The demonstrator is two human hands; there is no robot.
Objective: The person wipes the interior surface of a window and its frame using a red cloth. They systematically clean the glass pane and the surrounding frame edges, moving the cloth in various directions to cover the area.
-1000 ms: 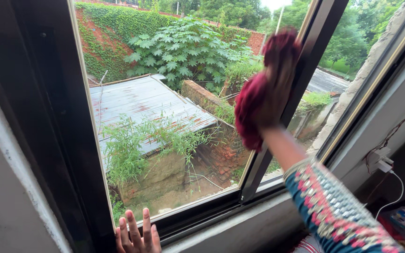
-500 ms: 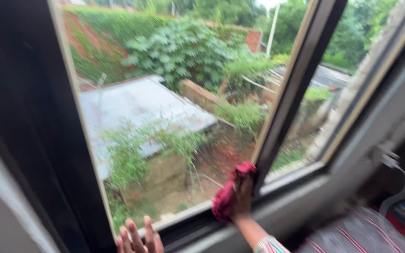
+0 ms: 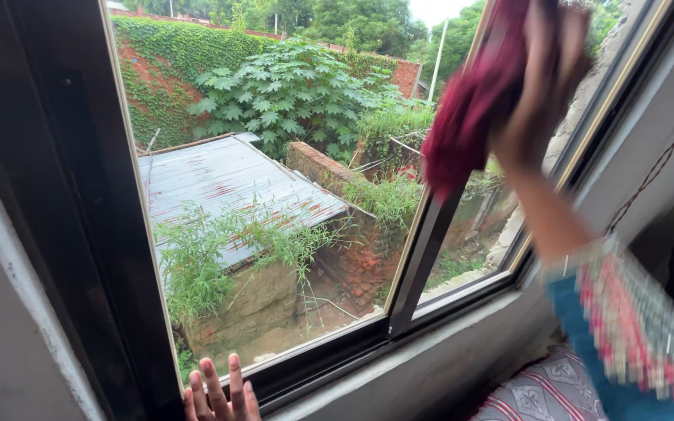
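My right hand (image 3: 544,74) is raised high against the dark window frame bar (image 3: 423,249) and presses a dark red cloth (image 3: 473,101) onto it near the top right. A patterned knitted sleeve (image 3: 637,327) covers that forearm. My left hand (image 3: 216,394) lies flat with fingers spread on the lower window frame (image 3: 313,366) at the bottom edge of the view, holding nothing. The large glass pane (image 3: 259,195) stands between the two hands.
A grey wall (image 3: 9,327) borders the window on the left, a sill ledge (image 3: 446,351) runs below. Patterned fabric (image 3: 548,394) lies at the bottom right. A thin wire (image 3: 657,168) hangs on the right wall. Outside are a tin roof, brick walls and greenery.
My right hand with the red cloth has swept from the bottom of the frame bar up to its top right. The left hand has stayed on the lower frame.
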